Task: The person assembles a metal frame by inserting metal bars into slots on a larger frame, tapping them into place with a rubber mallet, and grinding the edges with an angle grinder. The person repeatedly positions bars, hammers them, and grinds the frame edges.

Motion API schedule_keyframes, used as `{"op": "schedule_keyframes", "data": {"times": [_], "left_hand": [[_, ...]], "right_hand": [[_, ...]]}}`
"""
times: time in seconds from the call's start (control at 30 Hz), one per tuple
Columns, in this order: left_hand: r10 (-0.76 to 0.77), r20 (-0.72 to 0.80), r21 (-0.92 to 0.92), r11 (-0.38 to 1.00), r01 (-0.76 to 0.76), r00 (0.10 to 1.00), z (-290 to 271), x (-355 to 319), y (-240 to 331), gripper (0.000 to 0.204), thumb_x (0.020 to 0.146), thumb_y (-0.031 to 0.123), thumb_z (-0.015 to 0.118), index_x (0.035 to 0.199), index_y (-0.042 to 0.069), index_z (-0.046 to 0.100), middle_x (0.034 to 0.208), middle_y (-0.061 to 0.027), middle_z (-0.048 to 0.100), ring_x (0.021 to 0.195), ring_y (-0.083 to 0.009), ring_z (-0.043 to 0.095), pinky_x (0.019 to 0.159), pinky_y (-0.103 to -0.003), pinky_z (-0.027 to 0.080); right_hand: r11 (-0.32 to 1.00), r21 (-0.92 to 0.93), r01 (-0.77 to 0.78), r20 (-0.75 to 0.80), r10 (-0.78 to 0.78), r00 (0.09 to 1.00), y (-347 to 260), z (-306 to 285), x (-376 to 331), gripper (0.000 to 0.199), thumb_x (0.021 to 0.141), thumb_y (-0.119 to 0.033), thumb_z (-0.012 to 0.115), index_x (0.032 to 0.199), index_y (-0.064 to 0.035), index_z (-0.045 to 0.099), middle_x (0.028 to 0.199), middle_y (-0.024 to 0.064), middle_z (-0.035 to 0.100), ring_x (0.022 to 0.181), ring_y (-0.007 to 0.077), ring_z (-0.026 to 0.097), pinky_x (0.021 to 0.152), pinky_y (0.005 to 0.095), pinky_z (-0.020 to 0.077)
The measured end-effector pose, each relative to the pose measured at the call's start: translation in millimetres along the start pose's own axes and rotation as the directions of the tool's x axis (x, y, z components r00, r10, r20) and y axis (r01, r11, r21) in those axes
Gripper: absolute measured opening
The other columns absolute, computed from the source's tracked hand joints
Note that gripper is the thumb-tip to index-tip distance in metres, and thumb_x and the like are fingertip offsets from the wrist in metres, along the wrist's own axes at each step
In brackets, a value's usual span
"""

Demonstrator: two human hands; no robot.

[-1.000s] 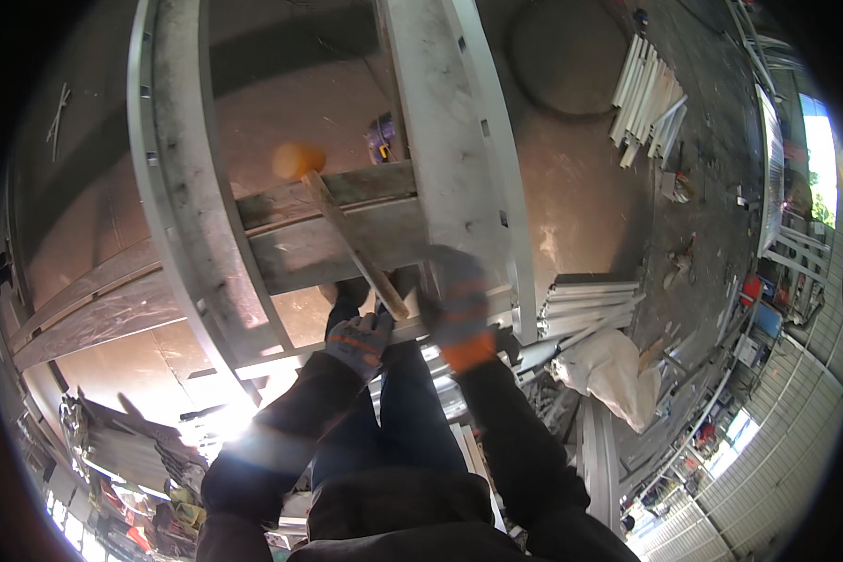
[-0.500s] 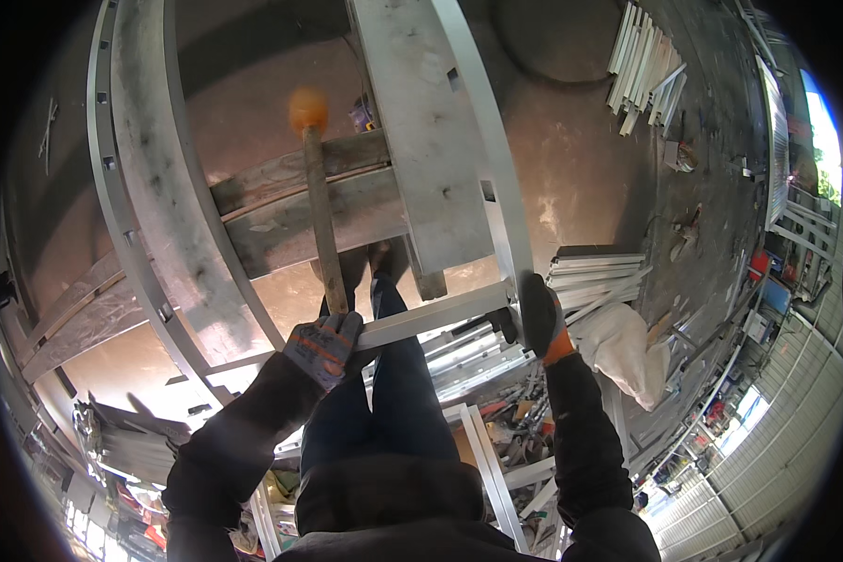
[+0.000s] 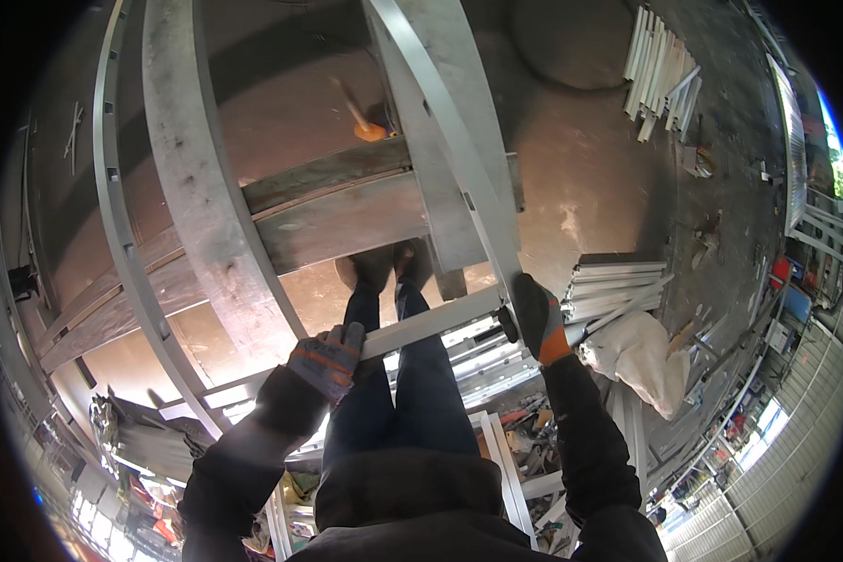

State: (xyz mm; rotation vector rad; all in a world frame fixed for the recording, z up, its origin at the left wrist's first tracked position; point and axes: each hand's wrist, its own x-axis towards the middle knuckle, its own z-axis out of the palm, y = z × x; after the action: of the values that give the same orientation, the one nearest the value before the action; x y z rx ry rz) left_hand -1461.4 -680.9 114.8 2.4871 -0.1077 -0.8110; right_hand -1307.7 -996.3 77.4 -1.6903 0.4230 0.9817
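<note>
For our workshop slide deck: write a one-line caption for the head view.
Gloved left hand and right hand grip a pale metal bar of a large frame; an orange-headed mallet lies on the floor.

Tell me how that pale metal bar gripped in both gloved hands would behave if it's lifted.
The metal bar looks stiff: it runs straight between the left hand and the right hand with no sag. Probably light for its length, since it resembles hollow profile. Its smooth surface might be slippery, though the gloves should help.
</note>
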Motion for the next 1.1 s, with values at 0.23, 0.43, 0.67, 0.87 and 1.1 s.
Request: {"op": "schedule_keyframes", "data": {"times": [0.23, 0.43, 0.67, 0.87, 1.1], "left_hand": [[0.011, 0.073, 0.034, 0.999, -0.013, 0.997, -10, -27, -7, 0.043, 0.091, 0.040, 0.064, 0.116, 0.005, 0.058, 0.094, -0.0159, 0.066, 0.082, -0.0324, 0.071, 0.068, -0.041, 0.057], [0.009, -0.062, 0.045, 0.999, -0.006, 0.998, -20, -46, -5, 0.041, 0.090, 0.041, 0.066, 0.113, 0.008, 0.059, 0.093, -0.0128, 0.066, 0.079, -0.0306, 0.071, 0.067, -0.042, 0.057], [-0.040, -0.145, 0.085, 0.995, 0.053, 0.989, -39, -78, -6, 0.035, 0.086, 0.039, 0.075, 0.095, 0.009, 0.060, 0.078, -0.0088, 0.064, 0.069, -0.0269, 0.069, 0.062, -0.041, 0.055], [-0.050, -0.041, 0.055, 0.997, 0.053, 0.998, -63, -102, -26, 0.037, 0.089, 0.047, 0.067, 0.093, 0.011, 0.063, 0.080, -0.0123, 0.068, 0.069, -0.0314, 0.070, 0.060, -0.045, 0.055], [-0.026, 0.196, -0.155, 0.986, 0.057, 0.980, -32, -89, -54, 0.029, 0.095, 0.038, 0.064, 0.107, 0.012, 0.060, 0.088, -0.0141, 0.070, 0.086, -0.0345, 0.070, 0.072, -0.045, 0.055]], "right_hand": [[0.998, 0.055, -0.011, 0.116, 0.004, 0.993, -2, 14, -24, 0.047, 0.107, -0.049, 0.043, 0.088, -0.0079, 0.056, 0.061, 0.0019, 0.052, 0.044, 0.0118, 0.048, 0.041, 0.0278, 0.0369], [0.991, 0.136, 0.015, 0.086, -0.027, 0.996, -6, 26, -40, 0.046, 0.107, -0.047, 0.043, 0.084, -0.0096, 0.055, 0.055, 0.0030, 0.050, 0.038, 0.0130, 0.045, 0.034, 0.0278, 0.0332], [0.962, -0.134, 0.238, -0.007, -0.241, 0.970, 19, 67, -51, 0.052, 0.105, -0.053, 0.042, 0.083, -0.0084, 0.055, 0.056, 0.0031, 0.052, 0.040, 0.0133, 0.048, 0.036, 0.0278, 0.0357], [0.994, -0.045, -0.102, 0.133, 0.107, 0.985, -14, 73, -77, 0.056, 0.106, -0.053, 0.040, 0.089, -0.0033, 0.059, 0.062, 0.0062, 0.055, 0.047, 0.0178, 0.057, 0.043, 0.0324, 0.0451], [0.966, -0.179, -0.185, 0.214, 0.222, 0.951, -53, 80, -100, 0.061, 0.101, -0.062, 0.044, 0.084, -0.0062, 0.061, 0.059, 0.0061, 0.057, 0.045, 0.0192, 0.055, 0.043, 0.0348, 0.0462]]}}
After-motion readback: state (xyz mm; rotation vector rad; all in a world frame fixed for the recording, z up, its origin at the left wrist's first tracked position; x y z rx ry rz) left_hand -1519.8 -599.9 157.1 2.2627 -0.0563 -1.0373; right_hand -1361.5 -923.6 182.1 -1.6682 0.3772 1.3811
